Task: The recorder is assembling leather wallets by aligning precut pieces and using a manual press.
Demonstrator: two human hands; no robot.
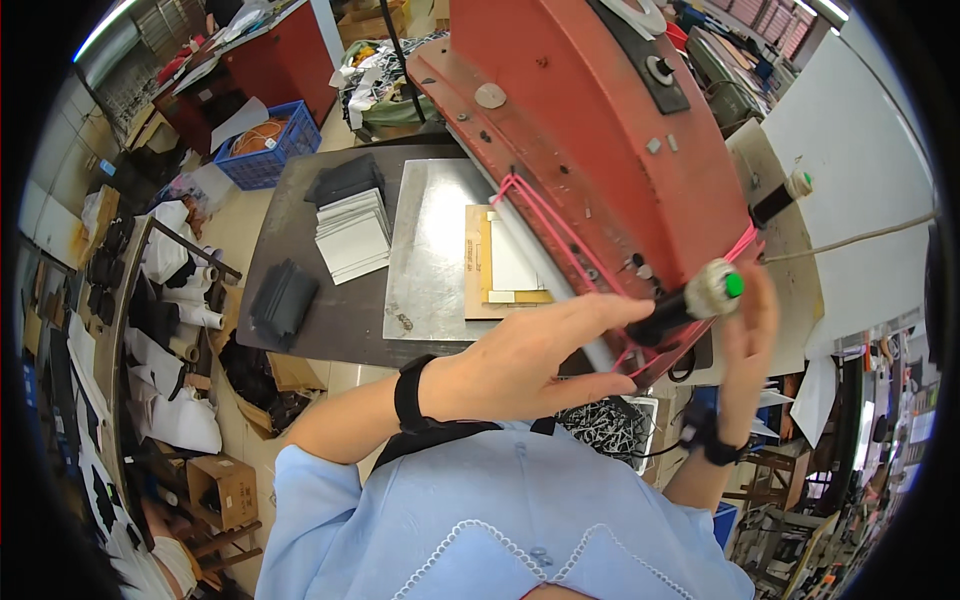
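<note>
Key relation: the black handle (672,313) sits between the 2 hands, just right of the left hand (545,350) and just left of the right hand (755,335). Its long axis runs slantwise, root at lower left, green cap (734,285) at upper right. Left hand is nearer the root, right hand nearer the cap. Left hand is spread wide, thumb and fingers apart with the root in the gap, not closed on it; fingertip contact I can't confirm. Right hand is partly hidden and blurred, fingers up beside the cap; can't tell its grip. Handle is a smooth dark cylinder, outer end bulked out with off-white wrap (706,292). It stands at the near end of a red press arm (600,120), a broad painted casting with scuffs and dark spots, pink cord (545,215) strung along it. A 2nd handle (780,199), same build, is on the far right side. Left of the arm: shiny flat metal plate (430,220) on a dark tabletop (350,315), with a wood-toned rectangular frame (486,270) around a matte white sheet (514,258). Beyond the plate's left edge: thin pale sheets (352,240), fanned, plus 2 dark piles (285,303).
</note>
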